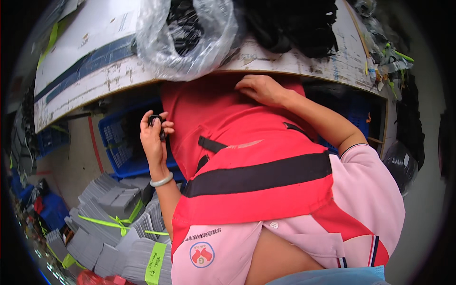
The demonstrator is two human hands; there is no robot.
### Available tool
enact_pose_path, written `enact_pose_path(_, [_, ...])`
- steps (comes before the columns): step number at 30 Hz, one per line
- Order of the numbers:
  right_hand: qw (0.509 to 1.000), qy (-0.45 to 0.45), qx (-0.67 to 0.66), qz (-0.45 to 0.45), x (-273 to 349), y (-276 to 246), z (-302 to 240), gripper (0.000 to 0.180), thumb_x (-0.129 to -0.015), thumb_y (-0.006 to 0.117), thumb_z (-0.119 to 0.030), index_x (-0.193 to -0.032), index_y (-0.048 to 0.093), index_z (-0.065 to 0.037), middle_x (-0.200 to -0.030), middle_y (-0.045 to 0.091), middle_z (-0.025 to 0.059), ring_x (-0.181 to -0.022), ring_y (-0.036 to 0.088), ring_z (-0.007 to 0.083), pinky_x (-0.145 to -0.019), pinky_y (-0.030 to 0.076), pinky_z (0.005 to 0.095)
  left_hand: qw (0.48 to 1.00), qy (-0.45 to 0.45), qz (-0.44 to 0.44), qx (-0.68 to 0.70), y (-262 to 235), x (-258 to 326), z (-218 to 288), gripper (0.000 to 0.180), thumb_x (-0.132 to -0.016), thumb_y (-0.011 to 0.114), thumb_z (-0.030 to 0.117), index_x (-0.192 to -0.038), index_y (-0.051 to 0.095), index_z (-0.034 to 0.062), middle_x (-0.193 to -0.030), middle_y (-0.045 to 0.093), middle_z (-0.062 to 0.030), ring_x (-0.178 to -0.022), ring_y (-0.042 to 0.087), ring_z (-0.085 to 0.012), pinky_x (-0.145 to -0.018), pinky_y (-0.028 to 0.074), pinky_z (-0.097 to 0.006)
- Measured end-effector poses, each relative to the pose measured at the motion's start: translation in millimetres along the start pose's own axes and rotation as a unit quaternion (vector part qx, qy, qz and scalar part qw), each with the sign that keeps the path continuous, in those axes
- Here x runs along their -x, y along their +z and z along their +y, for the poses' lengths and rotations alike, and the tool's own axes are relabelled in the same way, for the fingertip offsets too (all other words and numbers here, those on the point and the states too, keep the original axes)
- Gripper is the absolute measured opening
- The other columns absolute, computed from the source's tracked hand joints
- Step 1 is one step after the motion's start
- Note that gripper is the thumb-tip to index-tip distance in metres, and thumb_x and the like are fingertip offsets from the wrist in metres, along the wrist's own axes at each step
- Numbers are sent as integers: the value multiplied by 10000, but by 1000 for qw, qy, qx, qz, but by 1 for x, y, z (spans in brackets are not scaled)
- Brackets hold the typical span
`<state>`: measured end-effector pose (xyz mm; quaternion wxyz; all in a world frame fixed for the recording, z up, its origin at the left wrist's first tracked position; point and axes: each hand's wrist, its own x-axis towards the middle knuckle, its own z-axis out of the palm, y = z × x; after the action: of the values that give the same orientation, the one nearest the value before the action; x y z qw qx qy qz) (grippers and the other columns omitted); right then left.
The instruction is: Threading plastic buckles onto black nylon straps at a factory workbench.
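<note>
My left hand [154,135], with a pale bangle [162,180] at its wrist, is raised beside my lap. Its fingers are closed around a small black looped piece [155,119], whose exact kind I cannot make out. My right hand [263,90] lies on the red apron [204,104] over my lap, just below the table's front edge. Its fingers are loosely bent, and nothing shows in them. On the table [109,80], a clear plastic bag [152,42] stands rolled open with black pieces [184,28] inside.
Black fabric items [299,26] are heaped at the table's back right. A blue crate [111,142] stands under the table on the left. Bundles of grey sheets [107,213], tied with yellow-green strips, are stacked on the floor to my left. A black plastic bag [401,164] is at the right.
</note>
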<state>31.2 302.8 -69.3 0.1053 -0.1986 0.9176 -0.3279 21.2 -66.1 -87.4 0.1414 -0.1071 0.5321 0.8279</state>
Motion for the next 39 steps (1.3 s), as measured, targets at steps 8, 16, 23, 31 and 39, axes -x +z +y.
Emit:
enact_pose_path(8, [955,45,56,287,-6,-120,-12,147,-849,665,-45,-995,679,-29,-908,657,78,-777,642,168,-703,513,259,990,-41,-111,-79,80,-1,14,85,-943,591,68,-990,545,14,-809,651,-117,-590,606,-132,-473,487,-221])
enact_pose_path(16, [906,114,286,290,-63,-115,19,278,-834,666,-359,-916,677,-94,-878,613,42,-924,595,228,-799,510,356,988,-64,-113,-87,119,1,8,148,-974,576,193,-970,601,48,-735,615,-29,-568,551,-64,-462,416,-181])
enact_pose_path(23, [917,63,95,383,-70,-122,26,149,-905,614,-184,-941,690,-61,-869,656,55,-775,649,192,-715,514,299,990,-48,-69,-111,131,3,23,157,-942,608,98,-1055,643,-4,-784,616,-32,-598,547,-78,-504,436,-201])
enact_pose_path(31, [854,-119,-262,433,-29,-148,-92,135,-947,590,-67,-1058,640,-9,-763,625,22,-624,558,63,-607,466,196,990,-73,-117,25,140,-15,38,233,-949,594,102,-1139,620,-31,-838,631,-71,-654,568,-120,-579,460,-228])
enact_pose_path(39, [873,94,-477,38,-51,-90,-85,157,-947,610,-159,-952,642,-5,-731,589,-20,-635,523,33,-575,431,187,979,-42,-153,129,139,-20,51,284,-948,599,140,-1185,584,-14,-861,644,-115,-634,573,-132,-543,438,-229])
